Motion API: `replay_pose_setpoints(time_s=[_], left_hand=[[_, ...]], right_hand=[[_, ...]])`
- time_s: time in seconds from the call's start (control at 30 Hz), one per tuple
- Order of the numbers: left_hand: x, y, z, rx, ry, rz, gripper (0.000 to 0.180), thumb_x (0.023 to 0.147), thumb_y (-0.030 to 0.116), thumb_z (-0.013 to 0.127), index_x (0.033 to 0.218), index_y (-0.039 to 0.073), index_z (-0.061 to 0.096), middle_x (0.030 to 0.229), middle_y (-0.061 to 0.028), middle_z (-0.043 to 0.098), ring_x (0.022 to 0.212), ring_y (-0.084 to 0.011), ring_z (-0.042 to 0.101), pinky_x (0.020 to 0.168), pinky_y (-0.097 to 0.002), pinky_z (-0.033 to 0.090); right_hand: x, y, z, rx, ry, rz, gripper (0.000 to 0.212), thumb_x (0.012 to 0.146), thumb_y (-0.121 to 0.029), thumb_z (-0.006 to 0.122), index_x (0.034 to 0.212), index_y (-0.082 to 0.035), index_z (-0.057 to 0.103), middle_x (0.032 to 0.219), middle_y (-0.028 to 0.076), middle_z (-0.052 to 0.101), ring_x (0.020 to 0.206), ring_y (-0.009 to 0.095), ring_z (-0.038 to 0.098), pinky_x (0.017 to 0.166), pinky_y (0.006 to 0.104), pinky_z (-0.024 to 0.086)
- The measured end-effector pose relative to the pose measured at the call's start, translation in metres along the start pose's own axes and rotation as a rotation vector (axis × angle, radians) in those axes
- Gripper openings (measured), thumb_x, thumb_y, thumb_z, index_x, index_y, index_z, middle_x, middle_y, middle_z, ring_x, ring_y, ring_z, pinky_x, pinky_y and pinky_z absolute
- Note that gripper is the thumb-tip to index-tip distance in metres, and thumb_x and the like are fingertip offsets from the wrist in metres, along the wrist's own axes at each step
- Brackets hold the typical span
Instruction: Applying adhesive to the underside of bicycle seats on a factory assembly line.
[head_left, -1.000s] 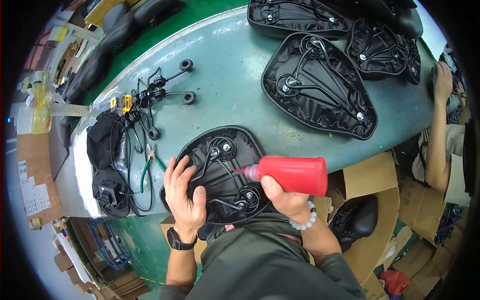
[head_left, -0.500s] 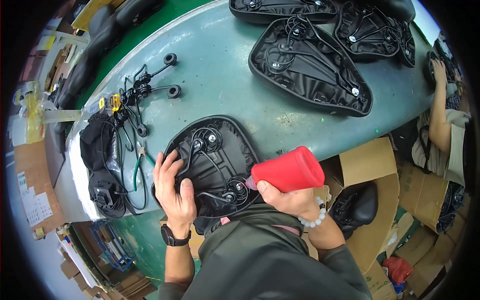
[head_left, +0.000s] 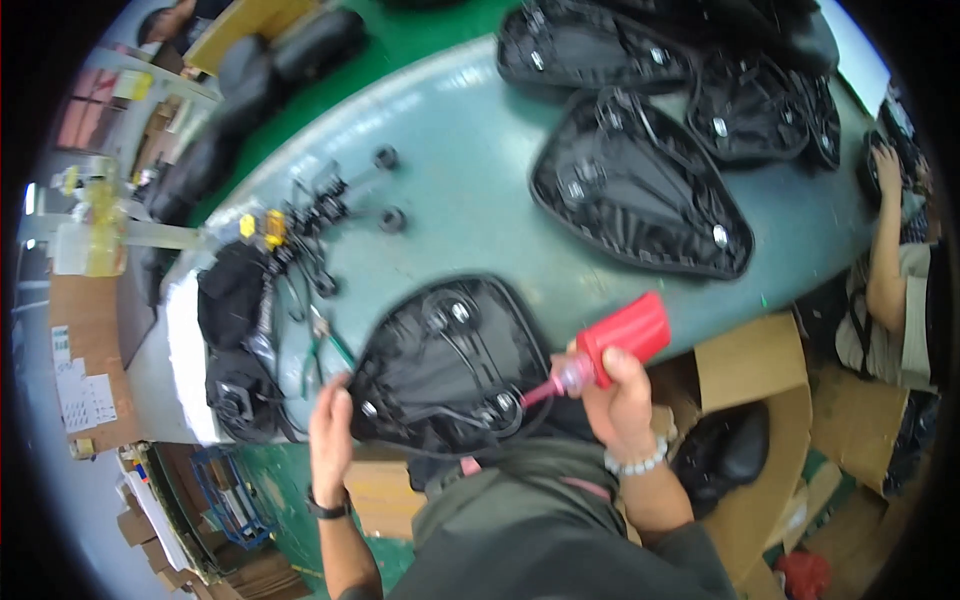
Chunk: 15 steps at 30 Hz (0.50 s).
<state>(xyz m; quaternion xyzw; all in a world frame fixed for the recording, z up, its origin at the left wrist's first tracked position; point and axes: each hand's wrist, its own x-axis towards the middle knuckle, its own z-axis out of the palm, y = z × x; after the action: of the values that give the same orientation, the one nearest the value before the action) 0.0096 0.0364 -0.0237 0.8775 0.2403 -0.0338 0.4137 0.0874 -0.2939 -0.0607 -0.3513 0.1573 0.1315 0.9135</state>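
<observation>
A black bicycle saddle (head_left: 410, 350) lies upside down at the table's near edge, its wire rails and round springs facing up. My right hand (head_left: 618, 410) is closed around a red squeeze bottle (head_left: 635, 335), which is tilted with its thin pink nozzle (head_left: 545, 391) at the bolt by the saddle's near right spring. My left hand (head_left: 331, 425) is beside the saddle's lower left corner, its fingers stretched out, slightly blurred; whether they touch the rim I cannot tell. Green-handled pliers (head_left: 318, 350) lie just beyond that hand.
Several upturned saddles (head_left: 640, 190) occupy the far right of the table (head_left: 470, 200). Black metal saddle frames (head_left: 325, 215) and a black cap-like bundle (head_left: 235, 290) lie at left. An open carton (head_left: 745, 365) with a saddle stands at right. Another person's arm (head_left: 886, 240) shows far right.
The view has shifted, so the table things appear lower and farther right. My left hand has drawn back from over the saddle to its corner. The bottle has tipped, showing its nozzle.
</observation>
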Motion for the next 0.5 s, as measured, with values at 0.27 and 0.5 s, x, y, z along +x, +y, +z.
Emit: replay_pose_setpoints(time_s=[0.27, 0.5], left_hand=[[-0.043, -0.017, -0.001, -0.945, -0.449, -0.363, 0.050, 0.087, 0.008, 0.058, 0.132, -0.008, 0.042, 0.119, -0.0127, 0.060, 0.105, -0.0192, 0.060, 0.095, -0.0324, 0.046], [0.017, 0.083, 0.004, -1.115, -0.149, -0.044, 0.054, 0.087, 0.011, 0.052, 0.137, -0.001, 0.035, 0.125, -0.0137, 0.054, 0.110, -0.0246, 0.057, 0.093, -0.0437, 0.048]], right_hand=[[0.028, -0.007, 0.010, 0.178, -0.283, -0.131, 0.044, 0.086, -0.039, 0.053, 0.095, 0.002, 0.062, 0.086, 0.015, 0.066, 0.091, 0.028, 0.061, 0.109, 0.0407, 0.027], [0.021, -0.025, 0.023, 0.271, -0.161, -0.163, 0.041, 0.082, -0.041, 0.058, 0.089, -0.002, 0.063, 0.072, 0.008, 0.062, 0.078, 0.026, 0.060, 0.097, 0.0441, 0.037]])
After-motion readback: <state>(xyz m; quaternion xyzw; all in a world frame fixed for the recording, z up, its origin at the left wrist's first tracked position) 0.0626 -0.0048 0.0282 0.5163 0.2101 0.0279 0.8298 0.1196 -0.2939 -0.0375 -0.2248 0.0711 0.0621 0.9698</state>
